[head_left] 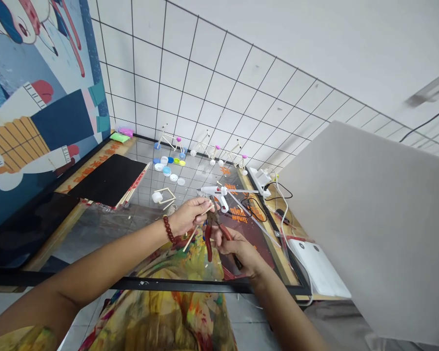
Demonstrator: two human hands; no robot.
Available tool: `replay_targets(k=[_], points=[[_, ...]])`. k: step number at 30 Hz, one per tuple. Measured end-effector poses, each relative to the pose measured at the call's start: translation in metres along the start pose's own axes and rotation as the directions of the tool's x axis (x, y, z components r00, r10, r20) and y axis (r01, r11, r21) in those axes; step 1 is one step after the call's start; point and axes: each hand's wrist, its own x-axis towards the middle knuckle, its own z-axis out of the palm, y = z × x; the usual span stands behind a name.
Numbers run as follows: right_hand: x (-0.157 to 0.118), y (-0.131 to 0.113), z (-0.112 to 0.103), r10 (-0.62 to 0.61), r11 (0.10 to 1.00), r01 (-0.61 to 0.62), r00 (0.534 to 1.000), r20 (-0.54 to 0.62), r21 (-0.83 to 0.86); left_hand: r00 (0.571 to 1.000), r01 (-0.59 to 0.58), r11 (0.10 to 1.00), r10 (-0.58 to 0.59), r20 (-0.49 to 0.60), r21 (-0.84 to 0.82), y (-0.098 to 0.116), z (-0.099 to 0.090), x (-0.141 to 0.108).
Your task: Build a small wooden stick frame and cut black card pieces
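Observation:
My left hand (190, 214), with a beaded bracelet at the wrist, pinches a thin wooden stick (207, 210) between thumb and fingers. Its end lies by the jaws of the pliers; I cannot tell whether they touch it. My right hand (239, 248) grips the red-handled pliers (209, 239), whose handles are spread apart. Below the left hand is another pale stick (190, 240). A white glue gun (219, 191) lies just beyond both hands. To the left, a small stick frame (167, 195) with a white bottle cap (157, 197) rests on the glass tabletop.
Several stick models (205, 144) stand along the back edge. Loose coloured bottle caps (167, 170) lie in front of them. A black sheet (109, 179) covers packs of sticks at left. A power strip (259, 181) and cables run along the right edge, near a white box (314, 263).

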Motion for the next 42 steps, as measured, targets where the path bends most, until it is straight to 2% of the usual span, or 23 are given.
replay_targets(k=[3,6,9,12,16,22,25,31,38,42], points=[[-0.002,0.003,-0.003,-0.003,0.992,0.004,1.0,-0.013,0.123,0.996,-0.02,0.988,0.034,-0.087,0.154,0.001,-0.001,0.002],[-0.005,-0.001,-0.008,0.005,0.994,-0.007,1.0,0.022,0.11,0.976,-0.04,0.945,0.107,-0.191,0.325,-0.001,-0.005,0.004],[-0.01,-0.01,-0.014,0.024,1.0,-0.023,0.999,0.042,-0.017,0.977,-0.015,0.893,0.108,-0.182,0.45,-0.004,-0.01,0.005],[-0.015,-0.019,-0.017,-0.002,0.964,0.006,1.0,0.014,-0.265,0.985,0.016,0.858,0.075,-0.156,0.513,-0.005,-0.013,0.006],[-0.018,-0.024,-0.021,-0.084,0.842,0.073,0.996,0.005,-0.534,0.983,0.054,0.839,0.052,-0.177,0.542,-0.003,-0.012,0.006],[-0.018,-0.024,-0.024,-0.23,0.661,0.191,0.972,0.046,-0.725,0.983,0.085,0.847,0.014,-0.18,0.526,0.001,-0.009,0.004],[-0.017,-0.024,-0.025,-0.261,0.614,0.227,0.962,0.077,-0.756,0.983,0.091,0.844,0.01,-0.185,0.529,0.001,-0.009,0.005],[-0.017,-0.021,-0.025,-0.265,0.592,0.232,0.961,0.086,-0.772,0.983,0.089,0.831,0.016,-0.184,0.549,-0.001,-0.01,0.006],[-0.012,-0.012,-0.025,-0.366,0.438,0.299,0.921,0.135,-0.848,0.982,0.09,0.813,0.024,-0.187,0.575,-0.002,-0.012,0.005],[-0.011,-0.006,-0.025,-0.395,0.417,0.319,0.907,0.147,-0.851,0.99,0.043,0.797,0.047,-0.133,0.602,-0.003,-0.015,0.004]])
